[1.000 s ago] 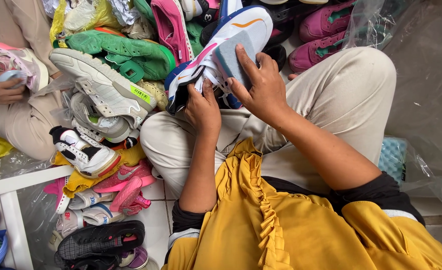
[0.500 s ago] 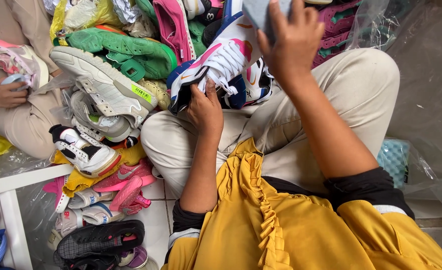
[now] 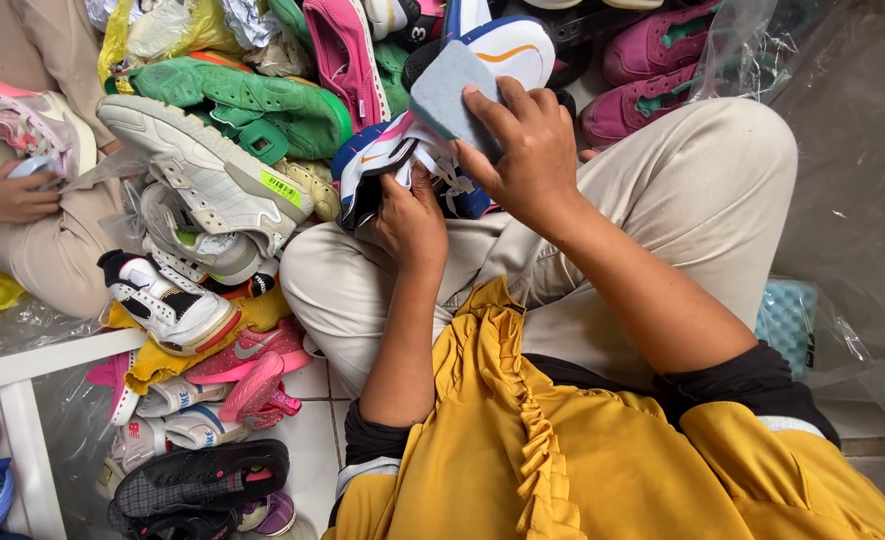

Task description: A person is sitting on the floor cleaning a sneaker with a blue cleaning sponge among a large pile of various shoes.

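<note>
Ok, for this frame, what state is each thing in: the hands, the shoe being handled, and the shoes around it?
left hand: gripping the white sneaker at its laces
right hand: holding the grey sponge pad, pressed on the sneaker
white sneaker: tilted on the lap, laced
grey sponge pad: flat against the sneaker
green shoes: lying in the pile, on their sides
white chunky sneaker: lying tilted on the pile
black sandals: on the floor

The floor [image 3: 307, 440] has pale square tiles. A big pile of shoes [image 3: 232, 190] in many colours covers much of it. A white table leg [image 3: 22, 440] stands at the left, and clear plastic sheeting [image 3: 852, 200] lies at the right.
</note>
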